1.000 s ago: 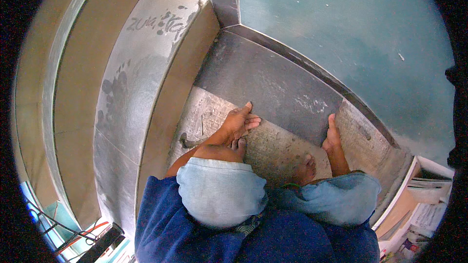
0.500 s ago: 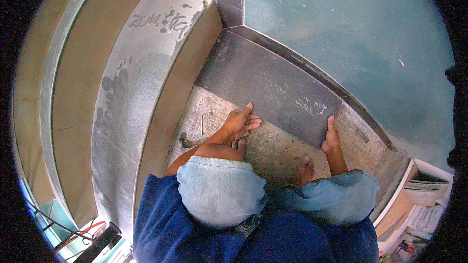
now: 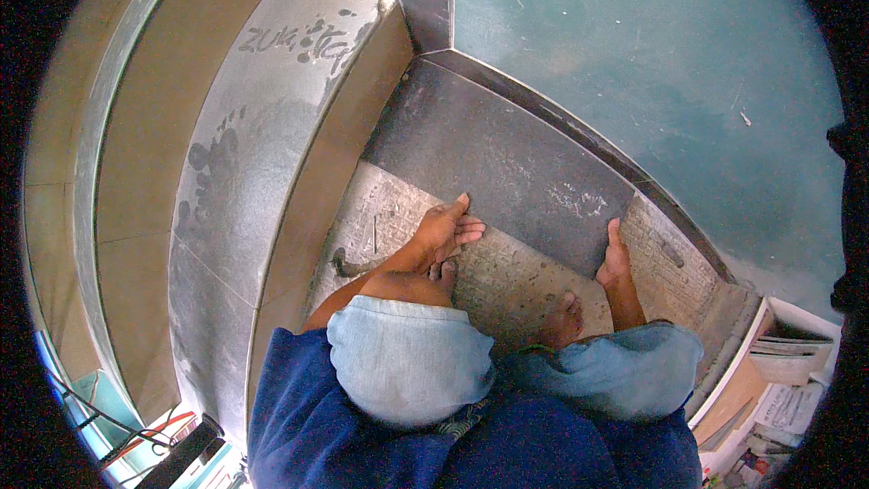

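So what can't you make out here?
Head view: underside of the dark tile, hidden by its top face.
Head view: left foot, mostly covered by the bent left knee.
Head view: some fingers of the right hand, hidden by the hand itself.
Head view: black bar, cut off by the lower edge.

It's a stairwell (tiled steps (image 3: pixel 240 140), bare cement (image 3: pixel 516 281)).
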Available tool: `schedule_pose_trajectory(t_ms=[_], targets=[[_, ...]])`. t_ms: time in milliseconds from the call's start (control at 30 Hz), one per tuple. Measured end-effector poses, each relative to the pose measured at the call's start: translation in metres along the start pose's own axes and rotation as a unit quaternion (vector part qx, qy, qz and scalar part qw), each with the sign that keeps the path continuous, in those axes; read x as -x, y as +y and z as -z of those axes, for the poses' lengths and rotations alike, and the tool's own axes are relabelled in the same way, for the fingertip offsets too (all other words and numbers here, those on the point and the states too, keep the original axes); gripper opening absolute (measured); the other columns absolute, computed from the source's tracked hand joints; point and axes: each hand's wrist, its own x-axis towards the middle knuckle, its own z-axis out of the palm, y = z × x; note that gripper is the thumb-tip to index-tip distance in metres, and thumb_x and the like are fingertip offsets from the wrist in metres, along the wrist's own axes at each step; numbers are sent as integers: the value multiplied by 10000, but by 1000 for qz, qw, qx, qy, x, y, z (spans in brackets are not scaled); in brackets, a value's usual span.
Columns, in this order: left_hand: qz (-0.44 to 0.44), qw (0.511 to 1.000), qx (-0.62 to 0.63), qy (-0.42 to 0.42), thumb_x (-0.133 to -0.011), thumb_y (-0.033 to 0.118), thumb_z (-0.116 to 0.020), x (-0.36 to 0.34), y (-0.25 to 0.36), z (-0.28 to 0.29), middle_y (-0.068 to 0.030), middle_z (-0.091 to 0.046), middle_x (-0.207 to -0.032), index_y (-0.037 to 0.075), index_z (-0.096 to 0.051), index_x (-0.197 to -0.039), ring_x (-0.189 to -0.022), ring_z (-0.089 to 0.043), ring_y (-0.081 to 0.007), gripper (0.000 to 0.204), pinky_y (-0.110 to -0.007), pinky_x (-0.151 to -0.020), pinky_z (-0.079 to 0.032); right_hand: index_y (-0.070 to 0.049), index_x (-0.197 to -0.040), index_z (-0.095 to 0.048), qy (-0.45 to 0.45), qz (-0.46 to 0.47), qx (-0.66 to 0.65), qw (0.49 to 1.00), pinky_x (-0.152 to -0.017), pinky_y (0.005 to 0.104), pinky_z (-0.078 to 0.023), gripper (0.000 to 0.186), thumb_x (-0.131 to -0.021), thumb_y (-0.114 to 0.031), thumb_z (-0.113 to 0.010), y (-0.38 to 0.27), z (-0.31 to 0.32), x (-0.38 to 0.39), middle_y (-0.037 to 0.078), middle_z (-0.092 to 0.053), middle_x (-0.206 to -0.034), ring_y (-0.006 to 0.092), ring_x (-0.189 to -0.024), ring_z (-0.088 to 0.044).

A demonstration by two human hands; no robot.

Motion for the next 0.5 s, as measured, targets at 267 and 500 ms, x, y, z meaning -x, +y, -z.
schedule_pose_trajectory(t_ms=[267, 500], targets=[[-2, 1000, 12, -17, -945, 355, -596, -7, -5, 6, -239, -604, -980, -81, -472, -1115, -881, -649, -319, 484, -385, -778, -589, -49, -1365, -450, -31, 28, 11, 999, -1009, 479, -422, 682, -924, -564, -518, -6, -12, 11, 115, -526, -1343, 302, -1192, -529], [-2, 1000, 14, -14, -944, 347, -601, -4, -3, 3, -234, -598, -998, -98, -462, -1134, -886, -649, -315, 503, -383, -777, -590, -42, -1376, -431, -6, 7, 5, 1000, -1020, 483, -413, 690, -926, -557, -522, -6, -12, 11, 119, -516, -1353, 306, -1198, -524]])
